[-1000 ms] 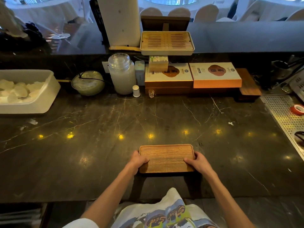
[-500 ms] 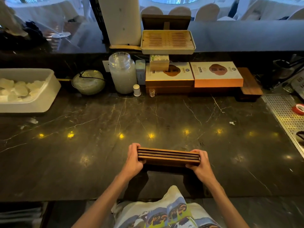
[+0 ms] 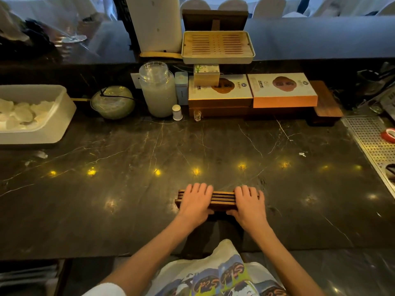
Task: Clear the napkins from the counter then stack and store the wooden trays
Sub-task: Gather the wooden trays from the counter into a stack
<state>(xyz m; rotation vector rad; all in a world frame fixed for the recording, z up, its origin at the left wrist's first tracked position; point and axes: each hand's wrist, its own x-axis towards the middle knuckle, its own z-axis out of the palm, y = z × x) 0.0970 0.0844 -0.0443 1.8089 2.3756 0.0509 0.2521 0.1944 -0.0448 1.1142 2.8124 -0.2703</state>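
Stack of wooden trays [image 3: 223, 200] stands on edge on the dark marble bench [image 3: 149, 150], near the bench's front edge, roughly centred in front of the person. Long axis runs left to right, parallel to the front edge. The layered long edges face up and toward the camera; four or so layers show as dark lines between wood strips. The flat faces point toward and away from the person.

Left hand [image 3: 195, 202]: palm down over the left part of the stack, fingers extended and close together, draped over the top edge to the far side, thumb on the near side. It grips the stack. Left end of the stack sticks out just past this hand.

Right hand [image 3: 249, 205]: mirror pose on the right part, fingers over the top edge, thumb below on the near face, also clasping the stack. A short bare stretch of stack shows between the two hands.

Elsewhere on the bench, well apart from the stack: white tub [image 3: 53, 124] at far left, glass jar [image 3: 158, 88] and boxes [image 3: 252, 90] along the back, perforated metal drain tray [image 3: 369, 142] at right.
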